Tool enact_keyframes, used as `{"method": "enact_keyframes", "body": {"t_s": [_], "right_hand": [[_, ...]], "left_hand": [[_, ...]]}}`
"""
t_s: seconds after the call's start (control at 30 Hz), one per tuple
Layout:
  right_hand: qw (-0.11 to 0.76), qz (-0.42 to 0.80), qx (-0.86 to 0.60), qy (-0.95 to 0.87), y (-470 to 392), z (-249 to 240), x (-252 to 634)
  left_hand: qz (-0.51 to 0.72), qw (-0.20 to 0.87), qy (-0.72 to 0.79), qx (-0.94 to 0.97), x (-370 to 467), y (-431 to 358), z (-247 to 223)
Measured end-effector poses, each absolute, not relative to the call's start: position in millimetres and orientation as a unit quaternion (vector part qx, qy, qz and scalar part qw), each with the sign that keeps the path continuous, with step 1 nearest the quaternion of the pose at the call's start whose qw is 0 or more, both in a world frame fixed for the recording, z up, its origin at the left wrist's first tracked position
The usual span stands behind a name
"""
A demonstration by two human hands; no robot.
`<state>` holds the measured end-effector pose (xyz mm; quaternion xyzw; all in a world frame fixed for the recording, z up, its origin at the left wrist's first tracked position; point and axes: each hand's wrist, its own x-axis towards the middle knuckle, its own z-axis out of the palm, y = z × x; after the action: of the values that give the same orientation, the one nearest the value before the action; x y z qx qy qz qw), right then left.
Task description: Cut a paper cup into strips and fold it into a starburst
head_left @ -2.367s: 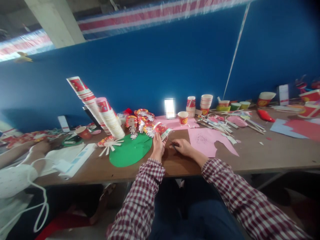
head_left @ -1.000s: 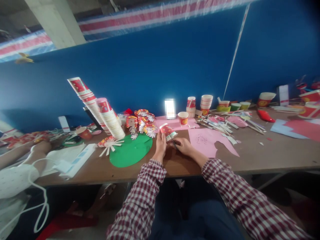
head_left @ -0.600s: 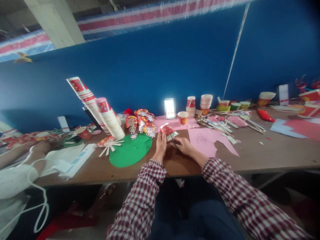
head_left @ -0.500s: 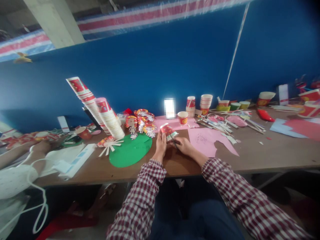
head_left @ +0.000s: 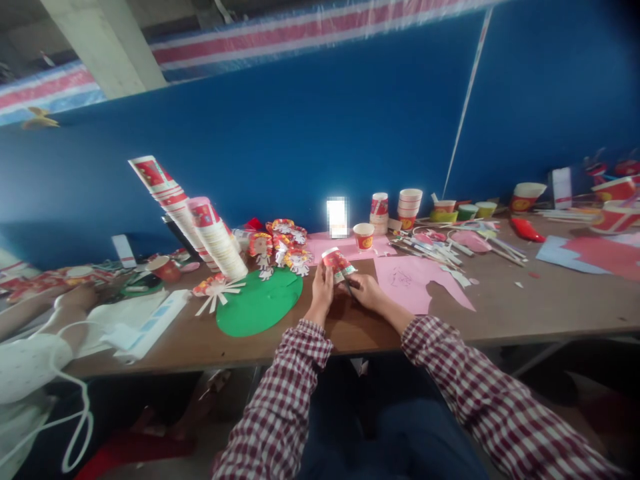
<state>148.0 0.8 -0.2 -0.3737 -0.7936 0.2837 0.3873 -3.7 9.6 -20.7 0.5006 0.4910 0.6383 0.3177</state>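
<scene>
Near the middle of the table, my left hand [head_left: 321, 291] is closed around a red and white paper cup [head_left: 337, 260] that lies tilted. My right hand [head_left: 368, 292] is closed on a pair of dark scissors [head_left: 347, 282], their blades at the cup's lower right edge. Its fingers partly hide the handles. To the right of my hands is a cut pink sheet [head_left: 407, 287] with scribbled lines. A green paper oval [head_left: 257, 310] lies to the left. Just beyond my hands, an upright red paper cup [head_left: 363, 238] stands on another pink sheet [head_left: 323, 245].
Tall leaning cup stacks [head_left: 220, 240] stand at the left, near several paper figures [head_left: 283, 250] and a fringed cup piece [head_left: 215, 289]. A power strip [head_left: 160, 327] lies by a co-worker's arm [head_left: 75, 313]. Brushes and pens [head_left: 435, 247] spread at the right before a blue partition [head_left: 280, 147].
The view has shifted very slightly. My hands keep hold of the cup and the scissors in nearly the same place.
</scene>
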Motion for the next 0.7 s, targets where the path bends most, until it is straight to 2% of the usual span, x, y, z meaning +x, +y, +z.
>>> {"method": "enact_keyframes", "body": {"t_s": [0.7], "right_hand": [[0.394,0.293,-0.370,-0.789,-2.3,2.4,148.9]], "left_hand": [[0.596,0.276,0.526,0.540,-6.1,11.0,-23.2]]}}
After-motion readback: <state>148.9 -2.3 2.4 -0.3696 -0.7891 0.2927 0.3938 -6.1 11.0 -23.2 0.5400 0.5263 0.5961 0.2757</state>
